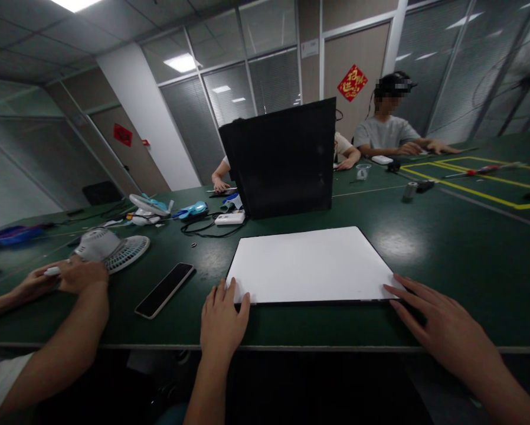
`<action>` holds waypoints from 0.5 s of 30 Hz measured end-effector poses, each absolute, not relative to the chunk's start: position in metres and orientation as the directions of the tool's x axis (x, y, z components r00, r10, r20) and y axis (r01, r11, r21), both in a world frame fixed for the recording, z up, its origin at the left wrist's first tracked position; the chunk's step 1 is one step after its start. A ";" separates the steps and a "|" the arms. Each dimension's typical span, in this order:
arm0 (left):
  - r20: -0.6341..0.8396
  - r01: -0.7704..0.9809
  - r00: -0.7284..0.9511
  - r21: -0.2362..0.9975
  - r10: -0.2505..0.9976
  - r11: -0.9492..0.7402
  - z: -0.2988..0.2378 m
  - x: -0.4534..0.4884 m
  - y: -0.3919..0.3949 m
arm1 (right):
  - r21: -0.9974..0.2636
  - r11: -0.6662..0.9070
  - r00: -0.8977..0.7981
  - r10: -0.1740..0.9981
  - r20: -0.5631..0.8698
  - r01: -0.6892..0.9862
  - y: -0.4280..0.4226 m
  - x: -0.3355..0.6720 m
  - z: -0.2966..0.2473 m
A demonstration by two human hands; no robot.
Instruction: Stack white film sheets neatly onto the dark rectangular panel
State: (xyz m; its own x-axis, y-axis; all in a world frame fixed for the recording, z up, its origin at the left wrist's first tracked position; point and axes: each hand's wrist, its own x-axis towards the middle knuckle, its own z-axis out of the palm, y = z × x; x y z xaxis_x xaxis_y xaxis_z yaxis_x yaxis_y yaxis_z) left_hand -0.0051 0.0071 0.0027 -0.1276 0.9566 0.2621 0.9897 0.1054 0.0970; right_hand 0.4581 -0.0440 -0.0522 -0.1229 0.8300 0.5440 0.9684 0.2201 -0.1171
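Observation:
A flat white board (311, 264) lies on the dark green table (446, 248) in front of me. My left hand (223, 321) rests flat at the board's near left corner, fingers stretched out and touching its edge. At the near right corner lies my right hand (433, 324), fingers spread, fingertips on the board's edge. Neither hand holds anything.
A black upright panel (287, 159) stands behind the board. A phone (165, 289) lies left of my left hand. A co-worker's hands (65, 277) work at a small white fan (110, 248) on the left. Another person (386, 133) sits across; cables and tools lie scattered.

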 end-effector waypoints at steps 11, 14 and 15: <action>0.398 0.977 -0.212 0.066 0.893 0.202 -0.006 -0.004 0.008 | -0.190 0.033 0.096 0.772 0.628 0.981 -0.047 0.440 -0.039; 0.410 0.982 -0.187 0.089 0.892 0.165 -0.005 -0.003 0.006 | -0.218 0.000 0.140 0.766 0.628 0.976 -0.052 0.426 -0.040; 0.411 0.983 -0.182 0.104 0.894 0.152 -0.003 -0.003 0.005 | -0.232 -0.003 0.151 0.767 0.623 0.973 -0.054 0.420 -0.041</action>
State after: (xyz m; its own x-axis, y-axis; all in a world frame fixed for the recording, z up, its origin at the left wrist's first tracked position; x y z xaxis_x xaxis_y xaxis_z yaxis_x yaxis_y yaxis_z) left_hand -0.0030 0.0054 -0.0034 -0.1819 0.8935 0.4106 0.9828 0.1520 0.1044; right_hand 0.4200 -0.0539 -0.0410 0.1506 0.7675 0.6231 0.9728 -0.0028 -0.2316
